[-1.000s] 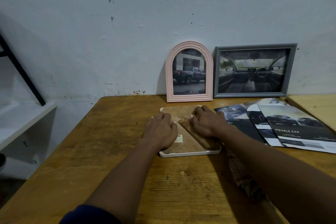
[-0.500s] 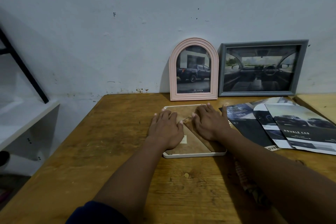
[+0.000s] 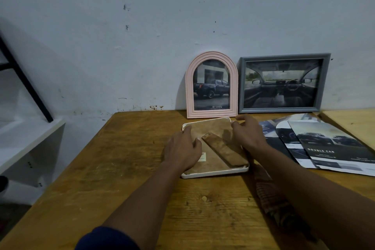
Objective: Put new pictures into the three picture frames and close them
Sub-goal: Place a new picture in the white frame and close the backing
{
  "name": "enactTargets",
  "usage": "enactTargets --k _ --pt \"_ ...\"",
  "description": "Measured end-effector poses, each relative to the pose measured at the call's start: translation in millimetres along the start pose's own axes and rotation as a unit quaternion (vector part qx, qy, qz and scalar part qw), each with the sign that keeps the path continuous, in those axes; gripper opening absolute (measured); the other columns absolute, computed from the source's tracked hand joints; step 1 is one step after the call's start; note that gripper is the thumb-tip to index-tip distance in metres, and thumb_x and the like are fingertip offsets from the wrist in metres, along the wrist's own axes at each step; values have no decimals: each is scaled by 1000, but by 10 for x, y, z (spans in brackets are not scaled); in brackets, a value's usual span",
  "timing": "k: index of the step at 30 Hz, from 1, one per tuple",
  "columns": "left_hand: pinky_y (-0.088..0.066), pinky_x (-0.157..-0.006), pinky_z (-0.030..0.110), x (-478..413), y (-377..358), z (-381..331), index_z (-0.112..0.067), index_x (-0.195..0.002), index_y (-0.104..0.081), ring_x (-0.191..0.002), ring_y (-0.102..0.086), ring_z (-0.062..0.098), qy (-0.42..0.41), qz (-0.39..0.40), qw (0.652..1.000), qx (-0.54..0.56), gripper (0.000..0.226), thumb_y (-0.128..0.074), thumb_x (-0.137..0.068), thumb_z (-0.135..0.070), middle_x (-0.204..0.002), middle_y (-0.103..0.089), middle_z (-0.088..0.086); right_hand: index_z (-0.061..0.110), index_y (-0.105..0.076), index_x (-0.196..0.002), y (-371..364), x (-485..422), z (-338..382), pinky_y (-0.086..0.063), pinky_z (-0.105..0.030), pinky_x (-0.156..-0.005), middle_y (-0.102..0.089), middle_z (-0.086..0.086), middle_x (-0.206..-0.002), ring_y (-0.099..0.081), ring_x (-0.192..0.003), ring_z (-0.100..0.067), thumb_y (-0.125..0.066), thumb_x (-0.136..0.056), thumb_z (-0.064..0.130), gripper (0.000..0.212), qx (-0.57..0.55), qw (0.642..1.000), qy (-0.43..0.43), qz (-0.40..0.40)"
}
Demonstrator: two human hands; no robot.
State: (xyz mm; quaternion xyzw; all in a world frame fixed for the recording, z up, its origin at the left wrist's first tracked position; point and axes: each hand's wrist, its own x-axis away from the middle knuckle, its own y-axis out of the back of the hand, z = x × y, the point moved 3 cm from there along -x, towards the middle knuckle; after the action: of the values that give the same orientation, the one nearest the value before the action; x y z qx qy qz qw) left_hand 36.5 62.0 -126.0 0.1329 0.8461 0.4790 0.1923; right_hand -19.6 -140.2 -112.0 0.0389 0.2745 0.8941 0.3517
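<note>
A white frame lies face down on the wooden table, its brown backing board and folded stand facing up. My left hand rests flat on the board's left part, fingers slightly spread. My right hand hovers at the frame's right edge with fingers apart, near the far right corner. A pink arched frame with a truck picture and a grey rectangular frame with a car-interior picture lean upright against the wall behind.
Several car brochure sheets are fanned out on the table to the right. A patterned cloth lies under my right forearm. A white shelf with a black bar stands left of the table. A lighter table adjoins at far right.
My right hand has lifted off the backing board and moved out to the frame's right edge, uncovering the stand. My left hand has slid slightly left. The view has shifted a little.
</note>
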Motion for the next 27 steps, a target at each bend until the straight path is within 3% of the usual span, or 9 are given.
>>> enactTargets --k 2,5,8,11,14,19,21,23,27 --pt "-45 -106 45 -73 -11 -37 -31 -157 -30 -133 -51 27 35 41 991 123 59 -45 -103 -50 -151 -51 2 24 -64 -102 198 -21 162 -51 -46 -89 -68 -4 -106 -62 -100 -24 -53 -94 30 15 -73 996 27 -45" --pt "-34 -114 54 -131 11 -258 -40 -159 -20 -142 -43 31 101 134 932 320 65 -38 -100 -60 -160 -39 3 26 -66 -91 538 -74 539 -54 -43 -90 -72 -1 -93 -68 -94 -19 -51 -98 21 18 -168 982 75 -48" --pt "-19 -120 55 -194 143 -479 -31 -161 -21 -148 -34 32 122 175 894 394 69 -24 -102 -67 -161 -38 8 25 -66 -98 640 -48 915 -51 -32 -82 -72 -3 -103 -66 -98 -18 -48 -102 24 18 -148 979 137 28" --pt "-26 -119 60 -330 464 -494 -30 -161 -23 -145 -38 38 133 97 873 460 76 -22 -98 -73 -160 -39 13 17 -63 -125 473 40 1125 -47 -34 -91 -63 -3 -129 -57 -112 -17 -49 -101 29 30 -62 977 189 82" --pt "-45 -106 61 -390 743 -384 -32 -156 -29 -132 -52 39 117 46 864 487 70 -35 -98 -71 -155 -45 11 22 -58 -127 209 186 1236 -44 -43 -102 -60 -3 -130 -55 -116 -19 -41 -104 33 31 -93 973 185 103" --pt "-50 -100 60 -253 833 -208 -31 -134 -49 -117 -61 35 117 66 867 480 69 -52 -81 -76 -136 -59 10 22 -58 -109 -24 380 1260 -45 -33 -78 -62 1 -102 -58 -93 -15 -32 -106 33 28 -120 974 186 50" --pt "-54 -97 58 -230 768 -91 -28 -141 -46 -112 -65 34 127 54 874 466 81 -56 -77 -77 -135 -59 12 20 -58 -108 -49 347 1082 -47 -37 -78 -62 -1 -101 -58 -92 -19 -35 -105 34 28 -72 981 174 51" --pt "-56 -94 56 -227 698 6 -23 -147 -43 -109 -67 34 129 52 887 441 85 -57 -80 -74 -135 -60 16 19 -59 -114 -54 296 810 -49 -44 -87 -64 -6 -112 -58 -100 -24 -38 -103 39 32 3 989 135 55" --pt "-58 -90 50 -206 480 126 -19 -136 -51 -101 -69 28 142 61 893 423 54 -49 -99 -59 -121 -66 9 17 -55 -126 -117 366 201 -51 -43 -86 -64 -8 -119 -60 -101 -23 -43 -101 37 35 130 982 80 110"
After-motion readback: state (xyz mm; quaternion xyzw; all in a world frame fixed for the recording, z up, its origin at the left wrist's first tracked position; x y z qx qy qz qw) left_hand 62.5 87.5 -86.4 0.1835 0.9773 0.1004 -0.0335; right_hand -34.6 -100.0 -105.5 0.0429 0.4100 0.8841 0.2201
